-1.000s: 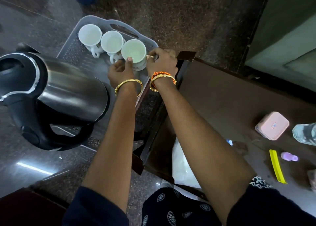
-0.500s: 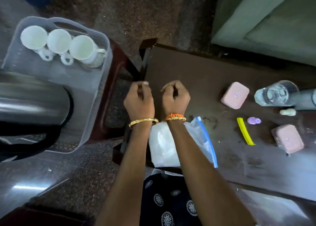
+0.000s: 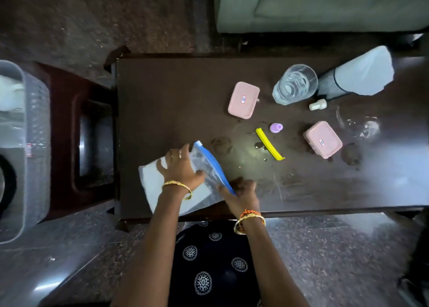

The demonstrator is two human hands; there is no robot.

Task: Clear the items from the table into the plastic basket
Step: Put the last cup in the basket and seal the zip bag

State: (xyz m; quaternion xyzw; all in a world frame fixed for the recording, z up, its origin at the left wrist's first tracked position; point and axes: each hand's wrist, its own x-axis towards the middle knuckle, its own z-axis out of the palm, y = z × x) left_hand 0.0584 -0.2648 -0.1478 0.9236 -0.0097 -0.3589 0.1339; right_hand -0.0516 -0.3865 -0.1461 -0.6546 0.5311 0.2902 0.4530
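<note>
Left hand (image 3: 180, 167) spreads flat on a zip bag (image 3: 204, 167); right hand (image 3: 241, 194) pinches its blue edge on the counter (image 3: 162, 98).

pink boxes (image 3: 243, 100) | yellow clip (image 3: 269, 143) | blue-edged bag (image 3: 210, 165) | dk brown table (image 3: 167, 98)
</note>
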